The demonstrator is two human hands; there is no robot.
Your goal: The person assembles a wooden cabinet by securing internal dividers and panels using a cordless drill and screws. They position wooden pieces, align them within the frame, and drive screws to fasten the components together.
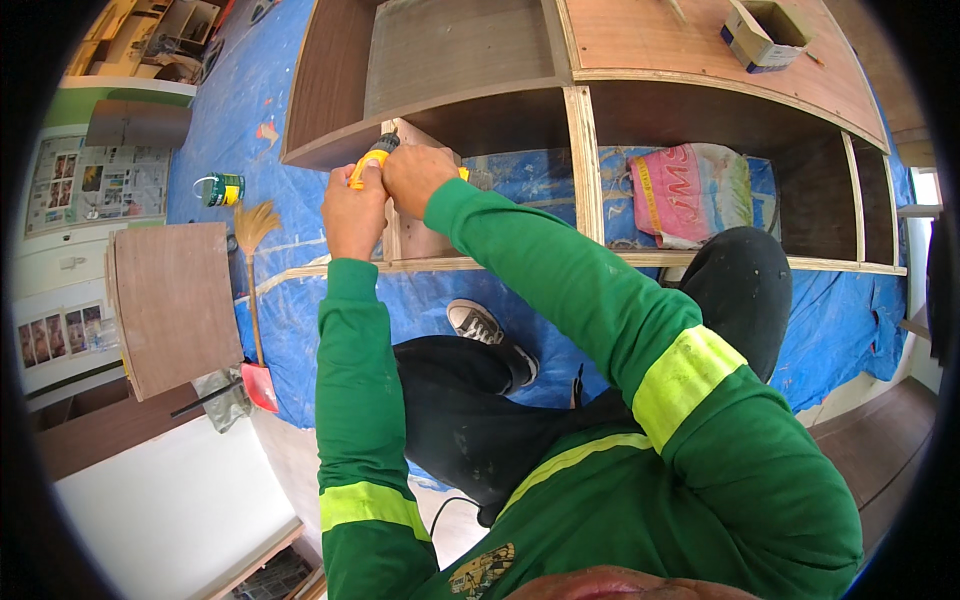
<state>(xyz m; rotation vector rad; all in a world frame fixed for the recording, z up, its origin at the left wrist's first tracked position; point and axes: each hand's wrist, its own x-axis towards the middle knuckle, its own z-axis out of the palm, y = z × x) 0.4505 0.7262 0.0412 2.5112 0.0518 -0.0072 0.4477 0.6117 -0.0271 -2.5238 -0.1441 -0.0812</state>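
Note:
A yellow-and-black power drill is between my hands, its dark chuck end touching or close to the upper end of an upright plywood divider in a cabinet frame. My right hand wraps round the drill's body, and a bit of yellow shows past its far side. With fingers bent, my left hand grips the yellow front part of the drill. The drill's tip is too small to make out. Below my right hand stands the divider's brown panel.
A pink printed sack lies inside a cabinet bay. On the plywood top sits an open cardboard box. To the left are a paint tub, a broom, a red dustpan and stacked boards. Blue sheeting covers the floor.

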